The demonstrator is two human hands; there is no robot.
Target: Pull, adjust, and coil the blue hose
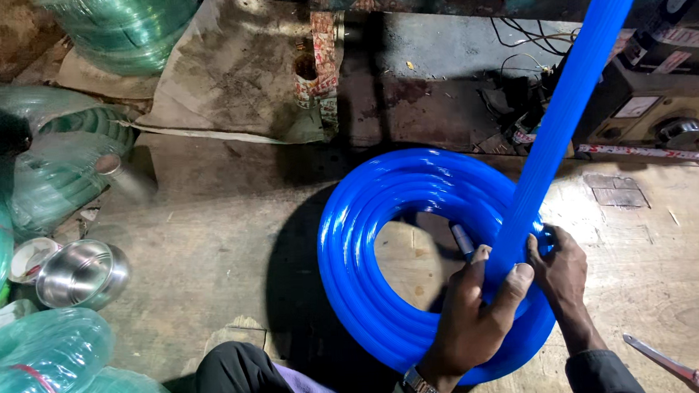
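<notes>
Fingers (518,279) of the left hand (473,321) curl around the glossy blue plastic hose (566,108) where it meets the coil, thumb up and a metal watch (421,388) on the wrist. Just beside it, the right hand (561,274) clamps the outer turns of the coiled blue hose ring (359,235), fingertips tucked over its top edge. That coil lies flat on the worn wooden floor (226,249), close in front of the person's dark-trousered knee (236,378), while the free length of hose rises steeply up and to the right, out of view. At the lower right lies a slim metal blade (671,363). To the left sit a shiny steel bowl (82,273) and bundles of clear greenish hose coils (46,363). Farther back, a grey stained sheet (242,75) is spread out, and a boxy machine with a dial (652,108) and loose black wires (528,51) stands at the upper right.
</notes>
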